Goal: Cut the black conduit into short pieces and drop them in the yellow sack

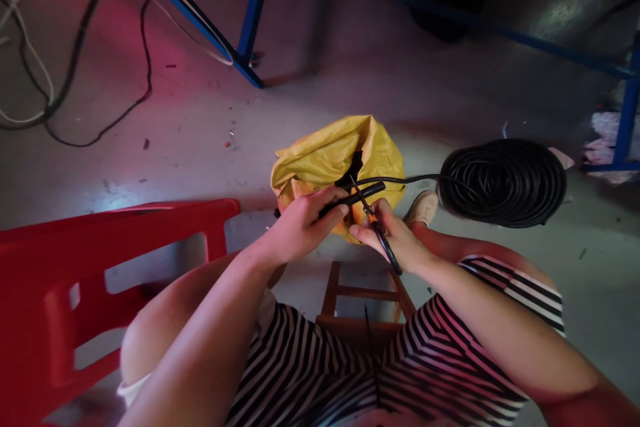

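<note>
My left hand [306,223] is closed around a black ribbed tube [371,192], whose end sticks out to the right past my fingers. In my right hand [393,233] is a pair of scissors [380,233] with black and orange handles. Its blades cross the ribbed tube near that end. Beneath both hands a yellow bag [320,153] lies on the floor with dark contents showing in its opening. A thin black cable [420,178] passes over the bag, just beyond the tube, towards a coil.
A big coil of black cable [505,183] lies on the floor at right. Close on the left stands a red plastic stool [125,233]. Blue metal frame legs [255,7] cross the far side, with loose cables [147,47] at upper left. A wooden stool [363,291] is under me.
</note>
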Demonstrator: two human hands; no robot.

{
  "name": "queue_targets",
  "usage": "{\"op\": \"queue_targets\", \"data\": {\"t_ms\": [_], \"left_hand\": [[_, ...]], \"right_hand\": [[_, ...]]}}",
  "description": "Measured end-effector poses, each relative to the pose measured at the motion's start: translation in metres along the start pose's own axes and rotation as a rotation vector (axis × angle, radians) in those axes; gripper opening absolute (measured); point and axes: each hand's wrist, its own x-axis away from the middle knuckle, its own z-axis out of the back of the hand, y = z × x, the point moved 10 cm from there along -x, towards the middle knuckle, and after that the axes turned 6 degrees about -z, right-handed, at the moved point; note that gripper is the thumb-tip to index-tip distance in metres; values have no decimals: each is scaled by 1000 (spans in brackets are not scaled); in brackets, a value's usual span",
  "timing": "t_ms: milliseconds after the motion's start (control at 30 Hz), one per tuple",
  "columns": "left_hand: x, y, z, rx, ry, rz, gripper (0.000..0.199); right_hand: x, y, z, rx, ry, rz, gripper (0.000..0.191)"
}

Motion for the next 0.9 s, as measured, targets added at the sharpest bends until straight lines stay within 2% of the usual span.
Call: {"op": "queue_targets", "data": {"t_ms": [233,367,600,900], "left_hand": [[-2,1,2,-16,110,-39,23],[-3,3,2,7,97,-42,21],[0,-3,-1,79,85,36,20],[-1,3,3,49,99,-8,24]], "right_hand": [[4,-8,1,61,-1,-7,53],[3,-7,2,54,5,-2,55],[1,-9,-1,-28,-43,58,53],[1,-10,0,-99,-57,95,49]]}}
